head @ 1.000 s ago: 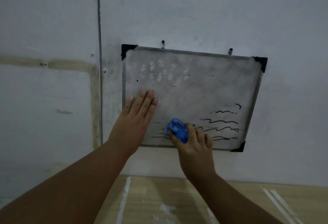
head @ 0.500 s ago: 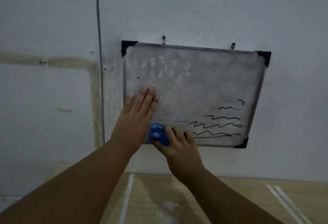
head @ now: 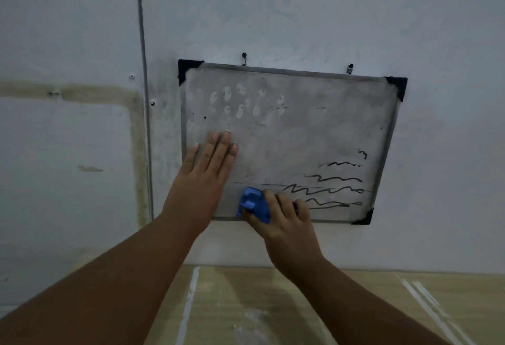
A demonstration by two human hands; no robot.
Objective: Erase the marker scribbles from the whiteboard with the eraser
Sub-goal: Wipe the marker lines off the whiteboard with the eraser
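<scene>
A small whiteboard (head: 300, 126) with black corner caps hangs tilted on the wall, its surface smudged grey. Black wavy marker scribbles (head: 336, 186) fill its lower right part. My left hand (head: 207, 175) lies flat, fingers straight, pressing on the board's lower left area. My right hand (head: 284, 219) grips a blue eraser (head: 254, 205) and holds it against the board near the bottom edge, just left of the scribbles. A thin straight line runs across the board above the eraser.
Two hooks (head: 244, 58) hold the board to the pale wall. A vertical conduit (head: 143, 85) runs down the wall left of the board. Below lies a wooden floor (head: 273, 309) with white streaks. Pale fingertip marks dot the board's upper left.
The eraser swept left along the board's bottom, then came back slightly right. The faint strokes at the lower left are gone. My left hand stays pressed in place.
</scene>
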